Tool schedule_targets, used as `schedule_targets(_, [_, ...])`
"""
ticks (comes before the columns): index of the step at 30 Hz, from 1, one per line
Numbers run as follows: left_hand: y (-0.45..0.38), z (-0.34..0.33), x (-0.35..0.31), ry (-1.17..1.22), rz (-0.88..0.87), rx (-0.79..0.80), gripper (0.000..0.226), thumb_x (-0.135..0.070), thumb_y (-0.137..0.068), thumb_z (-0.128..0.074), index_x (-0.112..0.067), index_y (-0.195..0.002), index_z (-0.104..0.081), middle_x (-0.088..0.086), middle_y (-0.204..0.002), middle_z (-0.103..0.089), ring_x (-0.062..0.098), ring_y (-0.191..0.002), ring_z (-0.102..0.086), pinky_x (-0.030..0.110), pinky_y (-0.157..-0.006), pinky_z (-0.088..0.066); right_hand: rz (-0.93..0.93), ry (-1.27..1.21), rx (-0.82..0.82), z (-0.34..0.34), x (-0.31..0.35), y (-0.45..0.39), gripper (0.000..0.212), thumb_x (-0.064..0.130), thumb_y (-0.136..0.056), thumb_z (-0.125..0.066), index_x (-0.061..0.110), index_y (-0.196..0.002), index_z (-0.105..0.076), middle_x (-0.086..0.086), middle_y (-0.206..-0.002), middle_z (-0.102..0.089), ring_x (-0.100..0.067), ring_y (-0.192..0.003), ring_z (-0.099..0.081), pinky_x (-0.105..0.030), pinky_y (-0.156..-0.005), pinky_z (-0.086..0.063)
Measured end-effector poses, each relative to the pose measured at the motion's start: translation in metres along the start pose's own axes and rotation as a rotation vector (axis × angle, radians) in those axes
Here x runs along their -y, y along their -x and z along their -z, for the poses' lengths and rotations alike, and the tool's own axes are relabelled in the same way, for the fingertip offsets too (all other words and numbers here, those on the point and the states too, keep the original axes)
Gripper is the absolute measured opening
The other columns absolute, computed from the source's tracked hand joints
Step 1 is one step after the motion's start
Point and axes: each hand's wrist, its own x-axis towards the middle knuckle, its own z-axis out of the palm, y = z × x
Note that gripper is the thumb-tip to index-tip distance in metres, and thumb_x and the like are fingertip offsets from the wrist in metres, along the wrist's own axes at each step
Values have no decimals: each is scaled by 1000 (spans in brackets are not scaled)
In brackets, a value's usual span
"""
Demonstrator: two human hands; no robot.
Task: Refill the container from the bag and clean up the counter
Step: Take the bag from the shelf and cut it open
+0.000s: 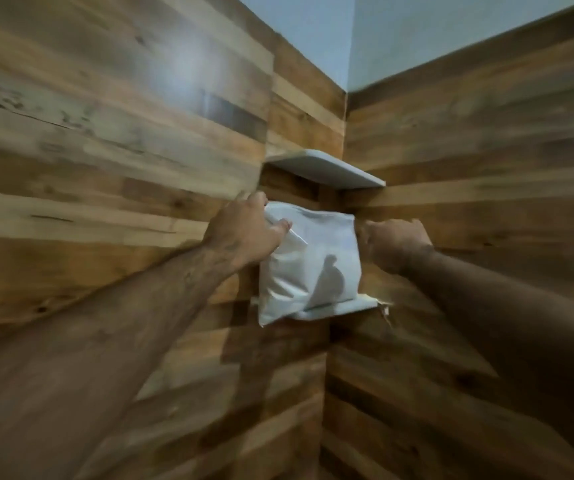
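A white plastic bag [310,261] stands upright on a small white corner shelf [348,305] where two wood-panelled walls meet. Its lower left corner hangs over the shelf's front edge. My left hand [244,233] grips the bag's top left corner, thumb in front. My right hand [394,240] is at the bag's top right edge with curled fingers; whether it holds the bag is blurred. The container is not in view.
A second white corner shelf [327,168] is fixed just above the bag. Wood-panelled walls [105,133] close in on the left and right, with pale blue wall above. The lower shelf's right end looks chipped.
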Motion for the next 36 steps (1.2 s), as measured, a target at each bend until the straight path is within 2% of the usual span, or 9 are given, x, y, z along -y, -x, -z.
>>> schedule_targets(3, [-36, -10, 20, -92, 38, 48, 63, -63, -99, -64, -14, -139, -61, 12, -142, -62, 37, -126, -62, 41, -95, -51, -8, 25, -24, -15, 25, -54, 51, 21, -108, -49, 29, -157, -41, -6, -128, -74, -34, -109, -72, -43, -78, -49])
schedule_targets(6, [-57, -23, 26, -87, 50, 103, 57, -62, -102, -61, -13, -130, -65, 13, -133, -69, 36, -118, -65, 39, -86, -49, -16, 15, -8, -33, 46, -85, 67, 14, -107, -57, 26, -167, -31, -8, -142, -69, -35, -118, -72, -43, -79, -57])
schedule_targets(11, [-78, -42, 23, 65, 148, 106, 61, -64, -99, -65, -7, -121, -72, 13, -122, -73, 32, -101, -65, 33, -78, -46, -80, -198, -84, -45, 58, -115, 52, 21, -108, -51, 20, -158, -35, -12, -128, -71, -37, -110, -72, -48, -85, -60])
schedule_targets(14, [-85, -45, 20, 115, 174, 99, 50, -53, -102, -68, -6, -116, -76, 13, -118, -75, 35, -110, -71, 33, -81, -50, -74, -244, 1, -43, 54, -123, 30, 20, -108, -52, 21, -137, -60, -10, -125, -70, -32, -105, -70, -47, -92, -63])
schedule_targets(19, [-87, -34, 11, 152, 103, 81, 35, -40, -103, -71, -8, -93, -80, 10, -92, -79, 31, -92, -76, 37, -83, -62, -141, -332, -125, -37, 44, -117, 24, 13, -107, -50, 20, -118, -71, -7, -112, -71, -25, -91, -60, -38, -90, -58])
schedule_targets(26, [-54, 2, -40, 224, -29, -81, 28, -31, -109, -67, -10, -98, -83, 0, -86, -70, 22, -86, -68, 29, -73, -47, -131, -289, -226, 14, 18, -58, 34, 17, -108, -49, 26, -131, -73, -8, -126, -73, -33, -114, -70, -43, -98, -58])
schedule_targets(30, [-15, 36, -77, 222, -55, -98, 35, -30, -109, -66, -14, -79, -67, -7, -71, -57, 23, -79, -60, 27, -68, -38, -107, -152, -243, 44, -5, -12, 34, 17, -105, -49, 30, -128, -71, -9, -120, -75, -32, -96, -69, -34, -78, -49])
schedule_targets(33, [35, 56, -103, 265, -64, -52, 35, -30, -109, -66, -5, -87, -76, 5, -84, -74, 28, -86, -66, 32, -74, -48, -78, -129, -208, 53, -24, 46, 33, 15, -105, -47, 30, -123, -70, -6, -114, -76, -27, -83, -62, -32, -71, -44])
schedule_targets(36, [105, 60, -125, 301, -53, 51, 33, -31, -107, -66, -9, -86, -77, 4, -82, -75, 31, -88, -72, 36, -75, -55, -11, -26, -95, 52, -41, 125, 35, 11, -107, -42, 27, -126, -67, -5, -112, -76, -25, -78, -57, -33, -66, -44])
